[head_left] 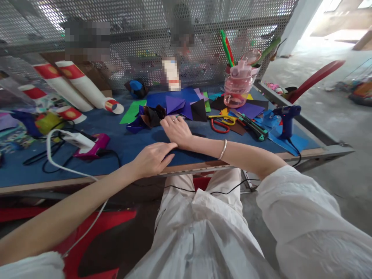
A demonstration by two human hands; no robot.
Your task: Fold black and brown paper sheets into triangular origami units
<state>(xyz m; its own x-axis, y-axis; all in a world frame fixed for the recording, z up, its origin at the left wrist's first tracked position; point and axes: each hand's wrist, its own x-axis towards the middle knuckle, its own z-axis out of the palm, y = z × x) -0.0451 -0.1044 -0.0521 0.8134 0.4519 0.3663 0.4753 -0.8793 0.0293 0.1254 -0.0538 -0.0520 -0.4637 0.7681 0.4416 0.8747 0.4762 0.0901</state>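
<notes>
My right hand (178,132) lies palm down on dark paper (199,135), fingers stretched forward, with a ring and a bracelet showing. The paper is mostly hidden under my hands and hard to tell from the table mat. Just nearer the edge, my left hand (152,159) touches down by the right wrist, its thumb apart from the index finger; the other fingers are partly hidden. Beyond my right fingertips sits a folded dark paper piece (154,116) in brown and blue. Purple folded paper (176,105) and a black paper piece (198,111) lie behind.
To the right are scissors (222,123), a utility knife (252,126), a pink bottle (238,87) and a blue glue gun (287,120). At left stand white-and-red tubes (77,85) and a magenta power strip (94,146) with trailing cords. A perforated metal panel (136,50) closes the back.
</notes>
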